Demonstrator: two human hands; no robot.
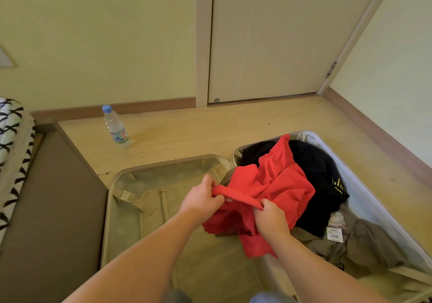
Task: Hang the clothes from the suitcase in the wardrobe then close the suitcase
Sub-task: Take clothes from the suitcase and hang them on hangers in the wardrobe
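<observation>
Hands: left hand (202, 199) and right hand (271, 218) both pinching red garment (268, 185), lifted above open suitcase (131, 209); black clothing (315, 169) in right half.

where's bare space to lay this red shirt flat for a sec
Bare floor runs between the bottle and the door, beyond the suitcase. Its left half is bare lining apart from a strap. The right half is crowded: red shirt, black garment and khaki garment piled together.
</observation>
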